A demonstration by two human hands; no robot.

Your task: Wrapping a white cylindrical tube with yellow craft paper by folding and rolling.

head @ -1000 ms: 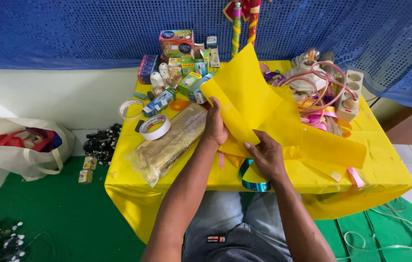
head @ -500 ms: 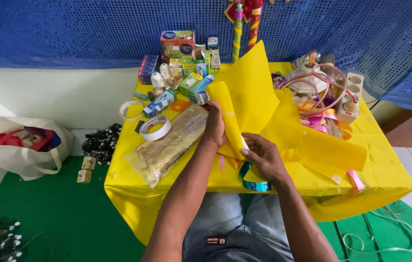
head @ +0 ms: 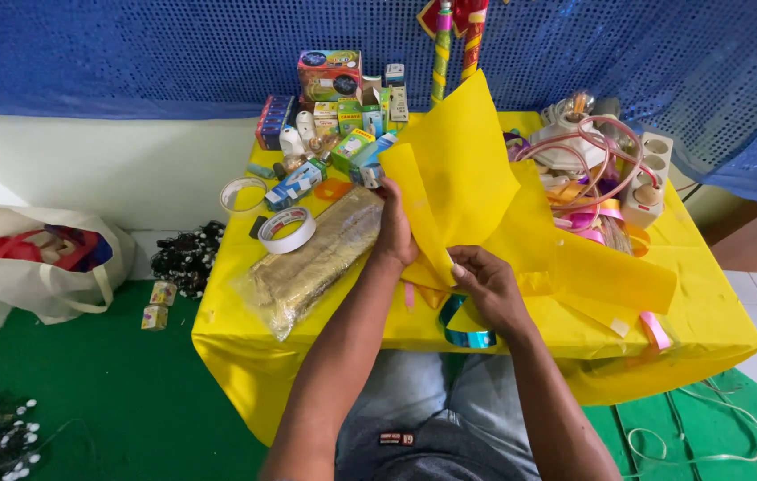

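Observation:
A large sheet of yellow paper (head: 468,169) stands folded and raised over the yellow-covered table (head: 708,312). My left hand (head: 394,230) grips the paper's left fold from behind, next to a long clear packet of golden material (head: 316,258). My right hand (head: 485,285) pinches the paper's lower edge near the table's front. A shiny blue-green ribbon loop (head: 463,334) lies just under that hand.
Small boxes and bottles (head: 334,134) crowd the back left, with tape rolls (head: 285,230) beside them. Ribbons, a cable and a white power strip (head: 646,183) sit at the right. A cloth bag (head: 40,263) rests on the green floor at left.
The paper's left flap has been folded over further toward the centre, and my right hand has slid slightly left along the lower edge.

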